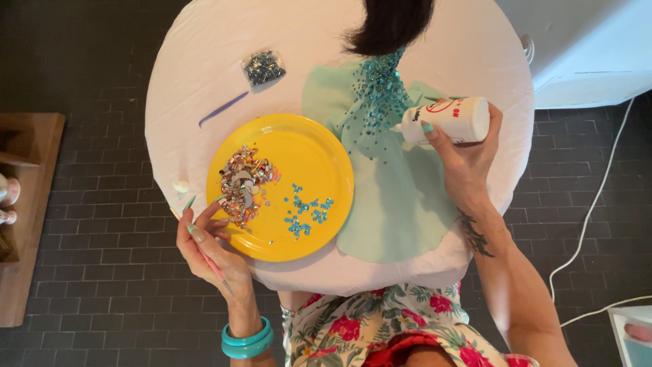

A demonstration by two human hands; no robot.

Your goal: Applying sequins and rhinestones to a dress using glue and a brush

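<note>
We see a yellow plate [309,153] carrying a heap of silvery-pink gems [243,183] and scattered turquoise gems [305,211]. The mint-green fabric [401,204] bears a turquoise sequin pattern [377,95]. The glue bottle [451,120] is white with red markings. The worktop [190,81] cloth is pale pink, the bangles [246,340] teal, the dress [367,326] floral red and green.
</note>
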